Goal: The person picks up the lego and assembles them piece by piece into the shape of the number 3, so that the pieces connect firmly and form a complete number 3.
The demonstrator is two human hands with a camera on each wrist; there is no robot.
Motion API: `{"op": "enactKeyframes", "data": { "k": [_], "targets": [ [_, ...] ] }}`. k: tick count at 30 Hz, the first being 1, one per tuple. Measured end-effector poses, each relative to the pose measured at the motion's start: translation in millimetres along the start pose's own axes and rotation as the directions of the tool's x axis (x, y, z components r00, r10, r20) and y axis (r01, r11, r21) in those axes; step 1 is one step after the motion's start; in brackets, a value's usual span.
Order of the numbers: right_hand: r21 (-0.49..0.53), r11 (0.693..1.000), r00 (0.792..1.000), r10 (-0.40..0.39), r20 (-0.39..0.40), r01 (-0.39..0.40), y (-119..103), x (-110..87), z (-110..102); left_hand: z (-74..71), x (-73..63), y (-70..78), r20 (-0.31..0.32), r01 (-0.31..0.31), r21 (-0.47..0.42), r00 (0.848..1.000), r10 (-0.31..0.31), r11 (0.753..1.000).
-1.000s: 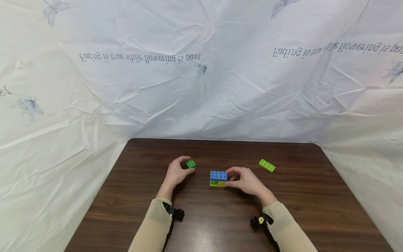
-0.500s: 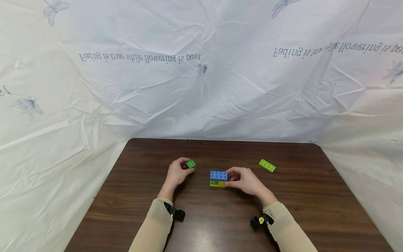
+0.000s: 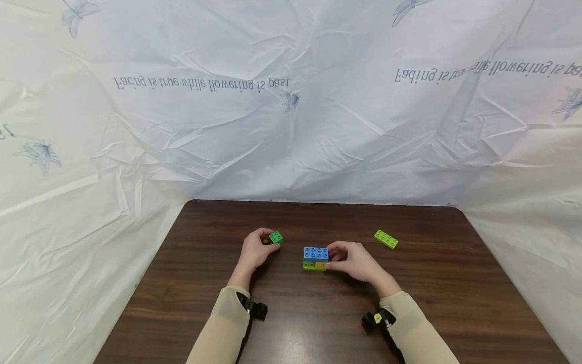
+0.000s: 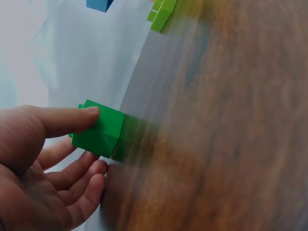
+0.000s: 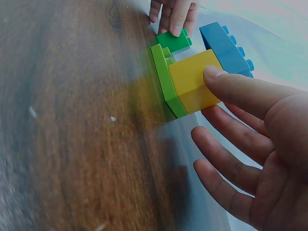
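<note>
Table (image 3: 291,298): green block (image 3: 275,237) and stack (image 3: 316,255) stand apart, inside edges.

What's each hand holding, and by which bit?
The left hand pinches the green block by its sides. The right hand holds the block stack, thumb on its yellow block; I can't see every fingertip.

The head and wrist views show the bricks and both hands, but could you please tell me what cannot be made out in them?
Head view: the yellow brick's top, hidden by the blue brick.
Head view: any lettering on the green brick's studs, too small.
Left wrist view: the rest of the blue brick, cut off by the top edge.
Left wrist view: much of the table's grain, blurred.
</note>
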State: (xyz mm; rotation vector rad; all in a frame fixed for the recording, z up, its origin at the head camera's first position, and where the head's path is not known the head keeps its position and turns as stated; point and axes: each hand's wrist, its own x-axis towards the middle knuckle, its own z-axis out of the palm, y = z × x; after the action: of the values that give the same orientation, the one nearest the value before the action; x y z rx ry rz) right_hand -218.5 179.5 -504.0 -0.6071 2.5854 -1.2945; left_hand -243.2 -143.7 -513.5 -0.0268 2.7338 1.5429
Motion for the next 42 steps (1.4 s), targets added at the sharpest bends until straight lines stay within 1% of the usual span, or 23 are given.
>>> {"op": "enactKeyframes", "data": {
  "k": [16,25,30,42],
  "targets": [
    [-0.012,1.000,1.000,-0.004,0.006,0.004,1.1,-0.1,0.0,-0.5,0.5,1.2,0.005,0.007,0.003,1.000,-0.007,1.000],
    [-0.013,1.000,1.000,0.004,0.006,-0.004,-0.6,-0.2,-0.5,-0.6,3.1,-0.4,-0.012,0.003,0.011,1.000,-0.003,1.000],
    [-0.016,1.000,1.000,0.009,0.004,-0.009,-1.4,-0.4,-0.5,-0.6,4.2,-1.6,-0.016,0.012,0.011,1.000,-0.011,1.000],
    [-0.015,1.000,1.000,0.005,0.002,-0.005,-1.3,-1.2,-0.2,-1.5,1.9,1.0,-0.015,0.005,0.000,1.000,-0.005,1.000]
  ]
}}
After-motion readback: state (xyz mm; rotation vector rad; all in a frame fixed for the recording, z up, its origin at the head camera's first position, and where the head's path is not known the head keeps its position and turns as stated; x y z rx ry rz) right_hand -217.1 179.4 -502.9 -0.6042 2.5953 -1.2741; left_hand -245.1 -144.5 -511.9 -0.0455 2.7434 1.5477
